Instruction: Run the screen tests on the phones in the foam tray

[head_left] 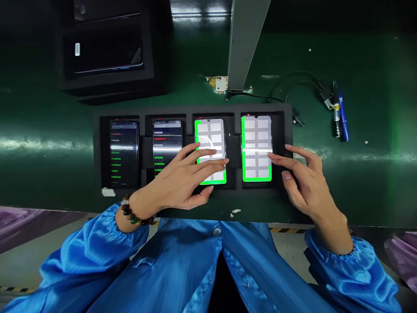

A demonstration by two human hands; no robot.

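A black foam tray [192,111] on the green bench holds a row of phones. The two left phones [124,152] [167,139] show dark menu screens. The third phone [211,139] and the fourth phone [256,134] show grey grids with bright green borders. My left hand [182,178] lies over the third phone, fingers stretched out, fingertips on its screen. My right hand [302,178] is spread beside the fourth phone, with its index fingertip touching that screen's right edge. Neither hand holds anything.
A second black foam tray [107,82] with a dark phone sits at the back left. A metal post [244,43] rises behind the row. Cables [293,87] and a blue pen [342,115] lie at the right. Blue sleeves and a bead bracelet [130,213] show below.
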